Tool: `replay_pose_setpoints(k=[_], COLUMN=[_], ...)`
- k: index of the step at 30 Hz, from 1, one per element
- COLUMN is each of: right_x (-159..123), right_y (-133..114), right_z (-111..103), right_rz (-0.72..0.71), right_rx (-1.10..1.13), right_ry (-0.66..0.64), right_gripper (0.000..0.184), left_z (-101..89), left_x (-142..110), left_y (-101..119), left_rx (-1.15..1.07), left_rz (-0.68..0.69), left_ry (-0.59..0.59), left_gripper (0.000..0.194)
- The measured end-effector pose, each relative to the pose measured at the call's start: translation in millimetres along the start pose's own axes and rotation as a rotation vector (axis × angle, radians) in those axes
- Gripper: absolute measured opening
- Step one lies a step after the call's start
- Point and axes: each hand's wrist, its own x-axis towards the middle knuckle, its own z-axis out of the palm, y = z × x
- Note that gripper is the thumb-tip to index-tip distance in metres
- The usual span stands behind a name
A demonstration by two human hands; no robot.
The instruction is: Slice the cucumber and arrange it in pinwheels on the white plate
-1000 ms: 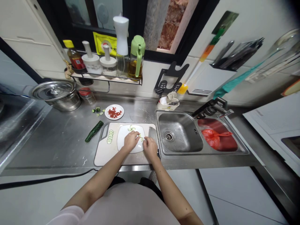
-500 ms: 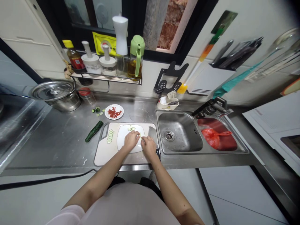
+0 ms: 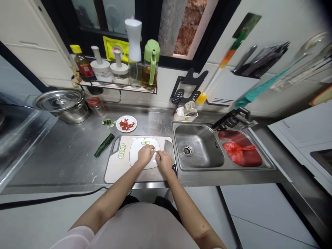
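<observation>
A white plate (image 3: 135, 150) lies on a pale cutting board (image 3: 116, 169) on the steel counter. My left hand (image 3: 145, 155) and my right hand (image 3: 164, 162) meet over the plate's right side, fingers pinched on a small cucumber slice (image 3: 155, 149) between them. More cucumber slices (image 3: 145, 141) lie at the plate's far edge, and a row of slices (image 3: 121, 151) sits on the board to the left. A knife (image 3: 169, 148) lies along the board's right edge, partly under my right hand.
A cucumber piece (image 3: 104, 145) lies left of the board. Behind are a small dish of red bits (image 3: 126, 123), cucumber ends (image 3: 108, 122), a steel pot (image 3: 62, 104) and a bottle rack (image 3: 116, 84). A sink (image 3: 198, 150) with a red bag (image 3: 237, 152) is right.
My right hand has moved slightly left and closer to my left hand over the plate. Little else has moved.
</observation>
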Motion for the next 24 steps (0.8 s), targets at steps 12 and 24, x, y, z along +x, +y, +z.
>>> replay_pose_setpoints(k=[12,24], right_x=[1,5], right_y=[17,20], right_z=[3,-7], right_rz=[0.038,-0.037], right_rx=[0.24,0.42], right_ry=[0.242,0.408], right_gripper=[0.032,0.036], left_z=[-4.0,-47.3], left_x=[-14,-70], left_y=[-5,-83], left_rx=[-0.216,-0.246], left_rz=[-0.036,-0.354], left_ry=[0.179,0.531], left_gripper=[0.018,0.024])
